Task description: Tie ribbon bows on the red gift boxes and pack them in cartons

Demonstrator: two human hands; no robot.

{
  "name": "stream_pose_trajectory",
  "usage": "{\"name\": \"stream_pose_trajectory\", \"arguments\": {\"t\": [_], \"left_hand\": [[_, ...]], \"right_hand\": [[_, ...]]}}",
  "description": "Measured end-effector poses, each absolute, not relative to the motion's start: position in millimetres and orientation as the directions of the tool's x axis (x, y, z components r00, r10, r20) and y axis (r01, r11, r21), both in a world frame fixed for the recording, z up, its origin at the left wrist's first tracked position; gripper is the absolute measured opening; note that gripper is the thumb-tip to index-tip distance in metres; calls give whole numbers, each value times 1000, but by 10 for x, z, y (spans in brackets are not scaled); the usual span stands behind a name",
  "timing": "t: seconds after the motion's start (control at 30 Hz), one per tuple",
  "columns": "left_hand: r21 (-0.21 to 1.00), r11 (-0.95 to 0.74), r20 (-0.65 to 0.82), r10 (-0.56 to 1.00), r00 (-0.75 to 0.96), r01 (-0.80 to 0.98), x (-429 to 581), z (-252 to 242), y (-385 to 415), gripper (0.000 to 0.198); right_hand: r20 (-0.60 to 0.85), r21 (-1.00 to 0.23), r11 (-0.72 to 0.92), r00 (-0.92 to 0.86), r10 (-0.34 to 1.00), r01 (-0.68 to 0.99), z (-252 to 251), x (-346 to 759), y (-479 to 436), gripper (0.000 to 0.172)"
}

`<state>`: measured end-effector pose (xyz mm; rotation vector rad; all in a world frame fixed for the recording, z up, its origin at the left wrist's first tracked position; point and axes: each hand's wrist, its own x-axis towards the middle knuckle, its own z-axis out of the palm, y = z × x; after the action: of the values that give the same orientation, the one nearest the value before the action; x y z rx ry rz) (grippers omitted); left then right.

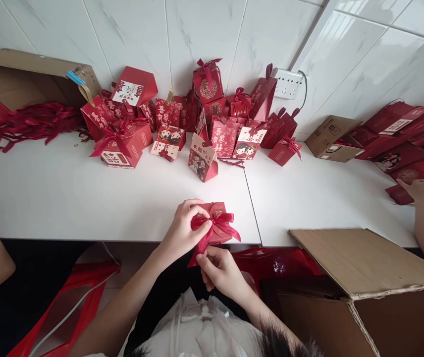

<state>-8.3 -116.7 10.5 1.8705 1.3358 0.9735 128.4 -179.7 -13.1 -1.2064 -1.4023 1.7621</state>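
Observation:
A small red gift box (pixel 217 208) with gold print sits at the table's front edge, right before me. Across it lies a red satin ribbon (pixel 225 225) tied in a bow, its loops spread to the right. My left hand (pixel 187 223) pinches the bow near its knot, fingers resting over the box's left side. Below the edge, my right hand (pixel 217 267) grips a ribbon tail that hangs toward me, thumb against curled fingers. The underside of the box is hidden.
Several finished red gift boxes (pixel 123 144) line the wall. Loose red ribbons (pixel 41 124) lie left by a cardboard box (pixel 59 74). Rightward are a small carton (pixel 331 139), stacked red boxes (pixel 401 129), another person's hand (pixel 423 191) and a large open carton (pixel 368 253).

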Motion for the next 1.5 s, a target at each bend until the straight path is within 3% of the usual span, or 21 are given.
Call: {"name": "stream_pose_trajectory", "arguments": {"t": [0.3,0.53,0.6,0.67,0.73,0.93,1.1,1.3,1.5], "left_hand": [[853,-228,144,968,207,470,-78,73,-1159,5],[844,-233,163,970,182,484,-60,36,-1139,2],[847,-233,161,969,186,479,-56,38,-1137,2],[850,-231,156,969,193,474,-52,42,-1134,4],[850,-229,153,969,193,474,-47,44,-1130,8],[851,-198,138,978,156,486,-8,65,-1146,12],[849,-136,94,990,106,510,41,113,-1166,11],[843,-159,138,987,78,513,55,53,-1152,10],[858,-129,100,991,85,497,46,33,-1128,10]], "right_hand": [[-330,-939,-333,-484,811,82,-147,1149,-1762,37],[-381,-924,-268,-609,695,271,38,1668,-1766,33],[-387,-910,-260,-440,810,322,87,1910,-1755,40],[-309,-887,-218,-173,935,407,88,2067,-1714,42],[-219,-871,-173,-48,975,459,41,2114,-1652,39],[-250,-932,-211,-103,963,294,-96,1955,-1549,43],[-236,-937,-193,-120,964,292,4,1885,-1647,44],[-282,-944,-234,-203,937,231,-39,1776,-1748,47],[-237,-945,-163,-252,938,283,-76,1820,-1747,45]]}}
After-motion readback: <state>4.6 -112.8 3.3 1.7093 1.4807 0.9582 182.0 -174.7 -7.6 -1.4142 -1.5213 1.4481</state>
